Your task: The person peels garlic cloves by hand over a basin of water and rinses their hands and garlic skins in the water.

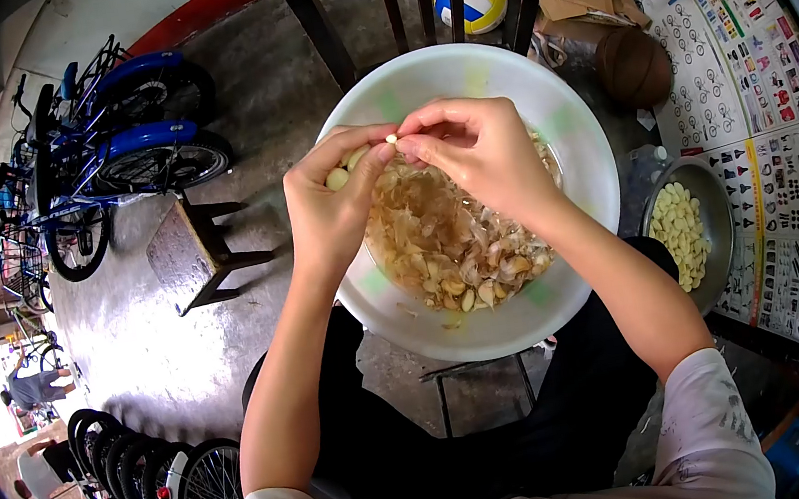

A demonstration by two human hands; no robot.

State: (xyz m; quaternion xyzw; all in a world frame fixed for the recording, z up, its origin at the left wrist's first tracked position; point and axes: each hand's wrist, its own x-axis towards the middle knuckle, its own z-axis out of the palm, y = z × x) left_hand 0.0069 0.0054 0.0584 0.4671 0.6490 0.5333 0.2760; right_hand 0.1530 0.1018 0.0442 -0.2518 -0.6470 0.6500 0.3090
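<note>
Above a wide white basin (586, 195), both hands meet fingertip to fingertip at a small pale garlic clove (391, 138). My left hand (327, 193) is closed, pinching the clove from the left, with several peeled garlic cloves (338, 178) tucked in its palm and curled fingers. From the other side my right hand (488, 152) pinches at the same clove with thumb and forefinger. Beneath them, papery garlic skins (426, 221) float in water in the basin, and unpeeled cloves (486, 291) gather along its near side. The hands partly cover the basin's far half.
At right, a metal bowl (720, 248) holds many peeled cloves beside a printed poster board (756, 122). A dark wooden chair (393, 8) stands behind the basin, near a volleyball (480, 3) and a basketball (635, 67). Leftward are a wooden stool (186, 249) and parked bicycles (149, 146).
</note>
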